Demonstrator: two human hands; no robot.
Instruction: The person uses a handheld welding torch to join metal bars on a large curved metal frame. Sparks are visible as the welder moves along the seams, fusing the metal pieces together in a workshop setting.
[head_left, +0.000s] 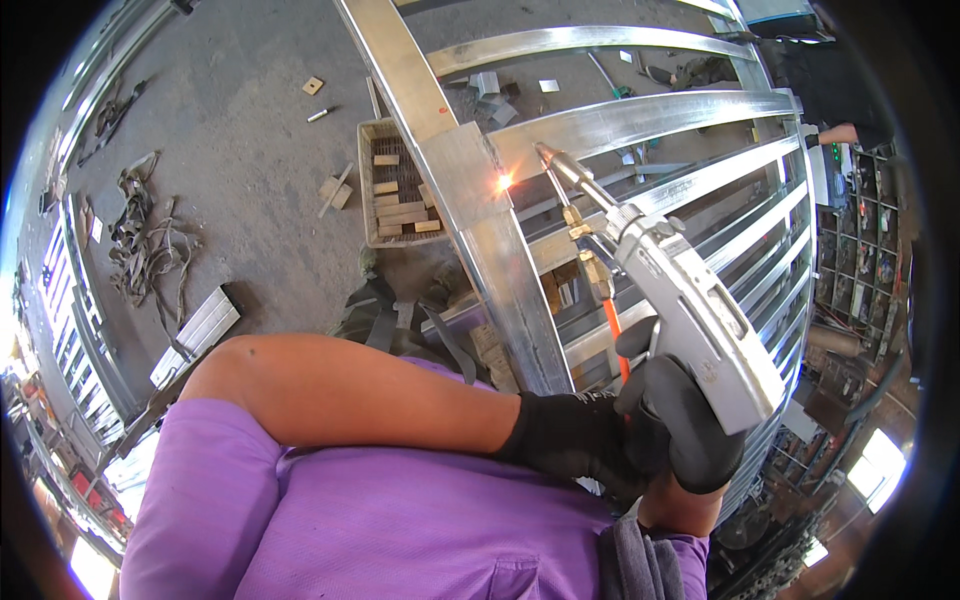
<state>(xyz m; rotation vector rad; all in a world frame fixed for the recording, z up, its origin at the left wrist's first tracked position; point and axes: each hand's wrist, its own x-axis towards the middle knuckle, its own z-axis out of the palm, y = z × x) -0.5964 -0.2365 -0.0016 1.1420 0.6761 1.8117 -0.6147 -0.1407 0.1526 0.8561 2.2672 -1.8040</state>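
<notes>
My right hand (694, 420), in a dark glove, is closed around the grip of a handheld laser welding gun (697, 300). The gun's copper nozzle (553, 156) points at a metal frame of flat-faced tubes, with a brass-fitted wire guide (581, 232) and orange hose beside it. A bright orange-white spot (504, 181) glows at the joint between a crossbar (592, 131) and the long side tube (499, 262). My left hand (585, 439), in a black glove, crosses my body and lies against the right hand below the gun; its fingers are mostly hidden.
A plastic basket (365, 187) of small blocks stands on the floor left of the frame. Webbing straps (142, 232), a marker (320, 115) and a rectangular tube (196, 330) lie further left. Another person's arm (838, 135) shows at upper right, near compartmented shelving (859, 247).
</notes>
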